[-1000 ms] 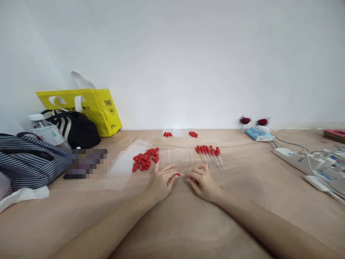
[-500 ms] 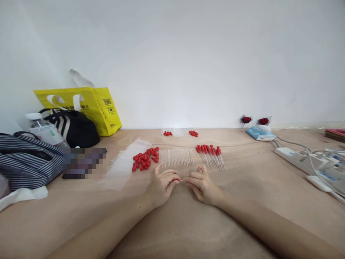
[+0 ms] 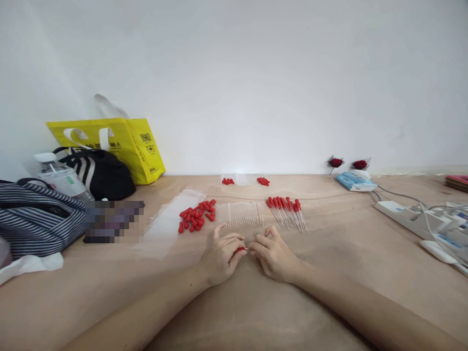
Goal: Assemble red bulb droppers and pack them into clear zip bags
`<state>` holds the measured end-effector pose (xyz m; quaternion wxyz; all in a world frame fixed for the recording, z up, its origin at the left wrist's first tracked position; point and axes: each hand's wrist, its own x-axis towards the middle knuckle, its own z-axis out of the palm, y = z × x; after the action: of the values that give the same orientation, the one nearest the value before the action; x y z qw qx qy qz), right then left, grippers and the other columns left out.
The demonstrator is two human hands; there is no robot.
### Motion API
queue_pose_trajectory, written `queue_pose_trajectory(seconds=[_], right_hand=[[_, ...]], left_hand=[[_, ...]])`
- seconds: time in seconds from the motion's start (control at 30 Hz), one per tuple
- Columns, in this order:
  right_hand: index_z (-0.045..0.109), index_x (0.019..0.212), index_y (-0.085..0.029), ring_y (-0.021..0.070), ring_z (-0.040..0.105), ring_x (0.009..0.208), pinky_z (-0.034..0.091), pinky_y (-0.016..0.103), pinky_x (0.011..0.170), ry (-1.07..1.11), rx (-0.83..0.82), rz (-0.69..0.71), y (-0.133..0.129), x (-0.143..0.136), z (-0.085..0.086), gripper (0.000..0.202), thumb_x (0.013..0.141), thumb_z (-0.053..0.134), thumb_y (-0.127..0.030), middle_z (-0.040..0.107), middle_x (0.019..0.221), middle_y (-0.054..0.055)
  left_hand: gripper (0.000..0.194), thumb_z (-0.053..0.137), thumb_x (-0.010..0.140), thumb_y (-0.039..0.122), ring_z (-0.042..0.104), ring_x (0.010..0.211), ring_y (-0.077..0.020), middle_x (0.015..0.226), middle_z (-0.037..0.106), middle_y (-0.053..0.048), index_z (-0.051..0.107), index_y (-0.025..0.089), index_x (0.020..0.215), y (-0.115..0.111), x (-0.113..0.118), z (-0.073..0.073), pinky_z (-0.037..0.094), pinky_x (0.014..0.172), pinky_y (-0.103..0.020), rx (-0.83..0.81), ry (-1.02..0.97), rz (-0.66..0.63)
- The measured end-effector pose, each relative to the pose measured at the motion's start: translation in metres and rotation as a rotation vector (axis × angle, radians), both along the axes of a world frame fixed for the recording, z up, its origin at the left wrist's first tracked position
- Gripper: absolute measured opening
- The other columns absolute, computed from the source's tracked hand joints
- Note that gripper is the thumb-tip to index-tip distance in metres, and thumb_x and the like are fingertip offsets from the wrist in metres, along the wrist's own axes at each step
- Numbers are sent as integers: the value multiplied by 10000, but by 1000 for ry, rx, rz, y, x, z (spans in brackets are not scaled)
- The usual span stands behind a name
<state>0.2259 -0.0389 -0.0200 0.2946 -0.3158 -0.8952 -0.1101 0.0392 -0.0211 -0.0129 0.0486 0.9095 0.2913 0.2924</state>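
Observation:
My left hand [image 3: 224,256] is closed on a red rubber bulb [image 3: 240,249], pinched between thumb and fingers. My right hand [image 3: 272,256] pinches a thin clear dropper tube [image 3: 246,249], whose short visible part meets the bulb's end; the rest is hidden by the fingers. Beyond my left hand lies a pile of loose red bulbs [image 3: 196,216]. A row of clear tubes [image 3: 239,213] lies side by side past both hands. Beyond my right hand several droppers with red bulbs on their tubes [image 3: 287,212] lie in a slanted row.
Clear plastic bags [image 3: 170,219] lie left of the bulb pile; more bulbs and bags [image 3: 245,179] lie by the wall. At left stand a yellow bag [image 3: 142,151], a bottle [image 3: 66,178] and a striped bag [image 3: 40,214]. A tissue pack [image 3: 354,181] and power strip [image 3: 405,214] are at right.
My hands have come closer together, and less of the tube shows between them. Both have shifted slightly towards me. The piles and rows lie as before.

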Motion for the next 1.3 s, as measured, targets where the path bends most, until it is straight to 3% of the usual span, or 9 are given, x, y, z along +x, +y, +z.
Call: queue_pose_trajectory(seconds=[0.2,0.4,0.63,0.73,0.77,0.83,0.9,1.07,1.3], right_hand=[[603,811,-158,128,421,625,249,311,695,-28,-46,-27,5,-1,1,252,817,360,-91,551,703,37],[610,889,-190,125,503,701,246,304,716,21,-72,-80,7,12,4,190,865,434,-259,606,741,21],[639,868,-221,140,472,705,234,316,691,26,-53,-120,5,22,3,178,844,464,-236,608,727,25],[638,859,-225,142,473,709,229,315,685,40,-67,-150,5,21,1,157,828,484,-238,610,737,22],[634,861,-224,143,479,712,229,313,684,48,-77,-174,5,22,0,153,824,486,-237,610,733,22],[622,869,-219,146,501,726,230,307,677,93,-106,-259,9,23,-2,150,819,481,-229,616,738,21],[602,881,-212,149,526,727,235,299,670,179,-135,-398,16,26,-4,152,810,468,-221,622,733,15],[562,870,-191,182,557,704,247,320,713,294,-171,-729,44,31,-8,158,774,444,-231,637,677,14],[588,843,-184,215,582,756,227,361,746,186,-304,-918,68,27,-3,170,758,453,-241,664,719,63]], left_hand=[[168,415,839,207,580,929,-176,787,670,0,568,201,770,1,0,0,140,985,-446,-28,14,37],[112,476,828,239,548,990,-189,822,683,33,587,248,831,5,-8,9,75,997,-466,-61,49,82],[174,442,848,223,558,943,-184,760,680,29,608,251,800,9,-13,8,96,979,-479,-128,75,47],[143,485,829,324,523,998,-207,891,670,17,596,276,907,11,-15,7,100,972,-491,-140,88,88],[228,517,799,383,499,1029,-226,981,646,-5,569,280,996,12,-16,7,112,972,-492,-126,79,120],[494,576,721,474,450,1076,-266,1127,568,-59,478,259,1155,15,-19,6,166,961,-485,-84,42,212],[574,601,691,469,426,1088,-285,1159,528,-85,441,234,1190,19,-22,5,220,936,-471,-34,6,322],[318,589,708,298,457,1045,-270,1055,570,-68,528,249,1016,30,-27,3,259,890,-474,79,-29,488],[152,597,695,273,459,1040,-280,1029,578,-67,600,245,844,38,-36,3,255,877,-502,130,-28,597]])
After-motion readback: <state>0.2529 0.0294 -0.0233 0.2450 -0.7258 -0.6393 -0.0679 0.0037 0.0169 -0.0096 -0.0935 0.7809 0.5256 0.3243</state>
